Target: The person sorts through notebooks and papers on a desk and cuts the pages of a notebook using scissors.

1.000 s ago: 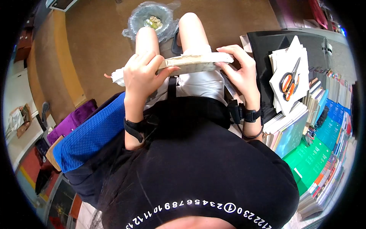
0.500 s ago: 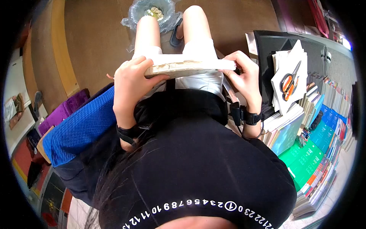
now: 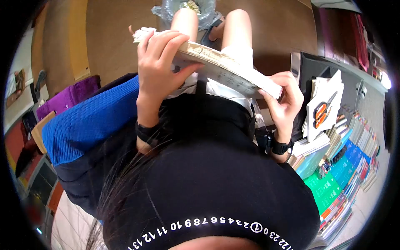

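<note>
A thick, worn book (image 3: 237, 75) is held up over my lap, its rough yellowish edge facing up and a greyish printed side toward me. It slants down from left to right. My left hand (image 3: 160, 62) is closed around its left part, fingers over the top edge and thumb on the near side. With thumb and fingers, my right hand (image 3: 285, 98) pinches the lower right end. Whitish crumpled paper sticks out beyond my left fingers.
Orange-handled scissors (image 3: 321, 113) lie on white papers (image 3: 334, 93) at my right, beside stacked books (image 3: 321, 189). A bin with a clear plastic liner (image 3: 168, 11) stands on the floor ahead. A blue textured cloth (image 3: 89, 121) is at my left.
The book has tilted from nearly level, its left end rising and its right end dropping. More of its printed side shows. Both hands keep hold, the left higher and the right lower.
</note>
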`<act>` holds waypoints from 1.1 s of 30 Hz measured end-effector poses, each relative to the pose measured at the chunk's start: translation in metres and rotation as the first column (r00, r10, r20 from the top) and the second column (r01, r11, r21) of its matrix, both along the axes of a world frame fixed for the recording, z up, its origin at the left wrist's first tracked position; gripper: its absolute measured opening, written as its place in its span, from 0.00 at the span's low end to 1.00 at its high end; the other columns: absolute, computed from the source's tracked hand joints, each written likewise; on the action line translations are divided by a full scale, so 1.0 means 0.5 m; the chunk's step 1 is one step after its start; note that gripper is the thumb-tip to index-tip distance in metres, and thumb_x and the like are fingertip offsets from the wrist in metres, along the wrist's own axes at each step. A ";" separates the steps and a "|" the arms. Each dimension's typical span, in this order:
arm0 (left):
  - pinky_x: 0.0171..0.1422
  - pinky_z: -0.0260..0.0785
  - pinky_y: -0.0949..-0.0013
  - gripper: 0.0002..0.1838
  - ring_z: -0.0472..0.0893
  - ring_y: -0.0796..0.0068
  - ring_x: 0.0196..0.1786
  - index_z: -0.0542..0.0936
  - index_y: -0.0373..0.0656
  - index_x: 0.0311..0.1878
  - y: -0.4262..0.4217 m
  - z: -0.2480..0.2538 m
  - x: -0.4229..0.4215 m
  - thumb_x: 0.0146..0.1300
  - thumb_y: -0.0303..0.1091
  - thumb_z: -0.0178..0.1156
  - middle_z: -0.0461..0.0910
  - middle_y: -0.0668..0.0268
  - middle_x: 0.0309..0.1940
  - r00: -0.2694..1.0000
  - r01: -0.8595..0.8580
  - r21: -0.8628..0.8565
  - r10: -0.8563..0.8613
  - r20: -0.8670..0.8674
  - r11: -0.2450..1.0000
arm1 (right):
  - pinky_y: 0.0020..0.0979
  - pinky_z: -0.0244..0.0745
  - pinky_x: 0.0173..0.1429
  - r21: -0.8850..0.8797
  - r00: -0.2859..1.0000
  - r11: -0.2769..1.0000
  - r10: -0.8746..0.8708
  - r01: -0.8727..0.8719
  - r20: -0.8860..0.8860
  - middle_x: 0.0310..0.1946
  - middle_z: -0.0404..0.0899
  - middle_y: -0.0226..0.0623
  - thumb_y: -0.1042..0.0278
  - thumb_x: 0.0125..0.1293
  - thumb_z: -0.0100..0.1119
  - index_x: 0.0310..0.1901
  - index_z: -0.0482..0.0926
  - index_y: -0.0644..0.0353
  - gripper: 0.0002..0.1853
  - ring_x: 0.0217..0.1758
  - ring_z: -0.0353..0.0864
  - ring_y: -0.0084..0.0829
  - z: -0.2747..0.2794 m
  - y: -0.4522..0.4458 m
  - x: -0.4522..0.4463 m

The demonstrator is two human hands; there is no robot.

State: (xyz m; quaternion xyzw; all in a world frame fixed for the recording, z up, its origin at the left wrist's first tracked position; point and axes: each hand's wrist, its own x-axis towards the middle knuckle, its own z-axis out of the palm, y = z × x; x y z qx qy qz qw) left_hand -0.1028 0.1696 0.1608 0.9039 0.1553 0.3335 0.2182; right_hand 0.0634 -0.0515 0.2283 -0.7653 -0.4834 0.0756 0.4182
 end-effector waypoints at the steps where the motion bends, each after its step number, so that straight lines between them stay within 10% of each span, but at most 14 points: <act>1: 0.63 0.62 0.52 0.26 0.78 0.63 0.50 0.80 0.47 0.43 0.005 -0.005 -0.001 0.40 0.45 0.76 0.81 0.67 0.43 1.000 -0.008 0.000 0.008 0.021 1.000 | 0.26 0.69 0.34 0.012 1.000 1.000 0.017 -0.017 -0.007 0.27 0.77 0.37 0.76 0.47 0.72 0.31 0.78 0.66 0.12 0.29 0.76 0.30 0.002 0.006 -0.004; 9: 0.39 0.64 0.66 0.20 0.78 0.68 0.31 0.78 0.46 0.29 0.017 -0.003 0.039 0.37 0.46 0.77 0.77 0.70 0.25 0.994 0.097 -0.044 -0.095 0.054 0.994 | 0.23 0.69 0.37 -0.117 0.988 0.989 -0.102 0.089 -0.112 0.31 0.77 0.37 0.78 0.51 0.70 0.33 0.77 0.67 0.11 0.32 0.76 0.25 0.000 -0.017 0.010; 19: 0.41 0.68 0.67 0.21 0.80 0.69 0.31 0.76 0.48 0.26 -0.040 -0.007 0.058 0.39 0.50 0.74 0.78 0.71 0.25 0.994 0.095 0.053 -0.098 0.048 0.994 | 0.25 0.72 0.49 -0.216 0.924 0.908 -0.378 0.359 -0.055 0.39 0.83 0.33 0.72 0.63 0.63 0.42 0.79 0.63 0.07 0.41 0.79 0.22 0.063 -0.124 0.059; 23: 0.37 0.66 0.67 0.22 0.78 0.70 0.27 0.76 0.47 0.24 -0.040 0.000 0.059 0.36 0.51 0.75 0.75 0.70 0.21 0.998 0.056 0.040 -0.057 0.038 0.998 | 0.25 0.71 0.40 -0.123 0.624 0.612 -0.769 0.781 0.135 0.29 0.80 0.32 0.66 0.67 0.59 0.36 0.78 0.62 0.08 0.32 0.76 0.21 0.088 -0.235 0.108; 25: 0.37 0.66 0.67 0.22 0.77 0.70 0.27 0.76 0.47 0.24 -0.037 -0.008 0.060 0.36 0.51 0.75 0.75 0.70 0.21 0.998 0.053 0.031 -0.054 0.025 0.998 | 0.29 0.73 0.40 -0.205 0.500 0.464 -0.714 0.862 0.490 0.28 0.79 0.37 0.58 0.65 0.60 0.34 0.76 0.62 0.13 0.31 0.78 0.27 0.072 -0.263 0.119; 33: 0.39 0.67 0.67 0.21 0.79 0.69 0.30 0.76 0.47 0.25 -0.035 -0.015 0.037 0.37 0.49 0.76 0.78 0.69 0.23 0.999 0.031 0.025 -0.031 0.009 0.999 | 0.38 0.76 0.44 -0.422 0.400 0.146 -0.681 0.895 0.613 0.29 0.83 0.45 0.44 0.62 0.59 0.36 0.79 0.64 0.24 0.35 0.84 0.42 0.044 -0.310 0.159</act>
